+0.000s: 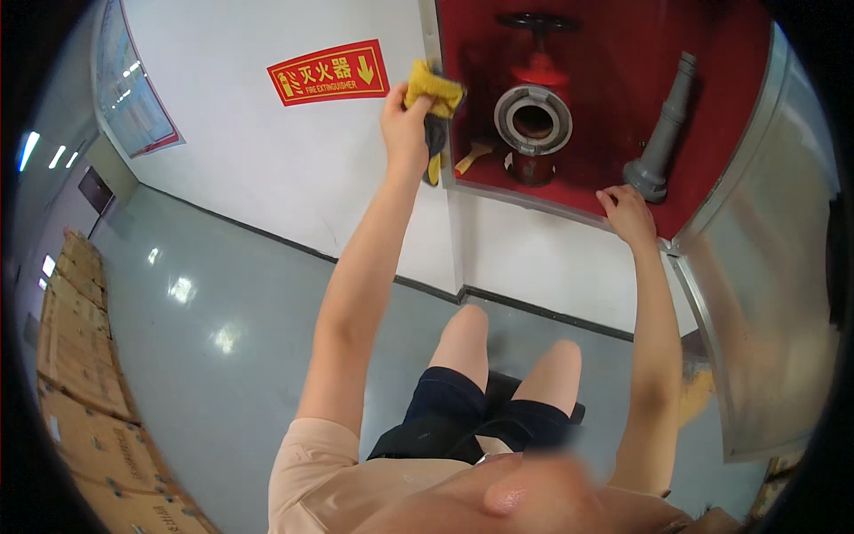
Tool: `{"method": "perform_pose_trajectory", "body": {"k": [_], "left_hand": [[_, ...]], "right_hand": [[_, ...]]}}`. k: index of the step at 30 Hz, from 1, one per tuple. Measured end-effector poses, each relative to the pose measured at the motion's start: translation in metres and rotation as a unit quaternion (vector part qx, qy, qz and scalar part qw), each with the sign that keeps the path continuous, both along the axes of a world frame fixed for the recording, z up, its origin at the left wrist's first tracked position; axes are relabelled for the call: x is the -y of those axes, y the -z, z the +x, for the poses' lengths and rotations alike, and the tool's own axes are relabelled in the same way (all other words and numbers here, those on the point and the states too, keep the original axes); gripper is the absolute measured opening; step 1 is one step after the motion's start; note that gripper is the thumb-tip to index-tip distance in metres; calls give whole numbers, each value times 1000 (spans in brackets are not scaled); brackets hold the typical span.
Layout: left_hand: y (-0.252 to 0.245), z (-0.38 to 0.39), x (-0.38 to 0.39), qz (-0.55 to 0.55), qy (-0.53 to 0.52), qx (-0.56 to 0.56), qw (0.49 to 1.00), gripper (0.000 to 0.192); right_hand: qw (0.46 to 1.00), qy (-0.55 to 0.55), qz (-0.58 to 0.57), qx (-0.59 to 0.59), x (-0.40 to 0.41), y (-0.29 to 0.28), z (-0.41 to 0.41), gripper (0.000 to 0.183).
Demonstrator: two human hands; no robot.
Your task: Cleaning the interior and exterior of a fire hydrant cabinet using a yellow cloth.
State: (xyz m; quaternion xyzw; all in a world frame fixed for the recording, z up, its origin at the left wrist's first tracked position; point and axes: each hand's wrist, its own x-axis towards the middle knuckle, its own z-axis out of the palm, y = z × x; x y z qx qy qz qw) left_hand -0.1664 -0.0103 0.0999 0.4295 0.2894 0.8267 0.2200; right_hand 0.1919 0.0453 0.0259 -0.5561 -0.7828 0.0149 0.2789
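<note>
My left hand (405,127) grips a yellow and dark grey cloth (434,90) against the left frame of a red-lined fire hose cabinet (600,40). Part of the cloth hangs below the fingers along the frame. My right hand (629,212) rests at the cabinet's lower metal edge (534,202), fingers bent, nothing visible in them. Right beside those fingers, a grey hose nozzle (664,127) leans upright against the back, its wide end down. Between the hands stands a red hydrant valve (539,70) with a black handwheel (539,22) and a grey metal coupling ring (504,120).
A small yellow-handled tool (475,158) lies in the cabinet's lower left corner. The metal-framed cabinet door (760,320) hangs open at the right. A red fire-extinguisher sign (328,72) is on the white wall. Stacked cardboard boxes (87,360) line the far left of the grey floor.
</note>
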Motion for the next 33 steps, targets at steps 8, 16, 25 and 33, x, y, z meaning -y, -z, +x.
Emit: {"method": "perform_pose_trajectory", "body": {"k": [8,16,25,33], "left_hand": [[-136,13,-9,96,-47,-13,994,25],[-202,1,-31,121,20,0,992,27],[-190,9,-33,170,-103,-63,978,28],[-132,17,-22,138,-144,-89,976,23]], "right_hand": [[1000,-8,1,10,-1,1,1,39],[1000,-5,3,13,4,-1,-2,39],[1000,-11,4,9,1,-2,0,39],[1000,-9,12,14,-2,2,4,37]]}}
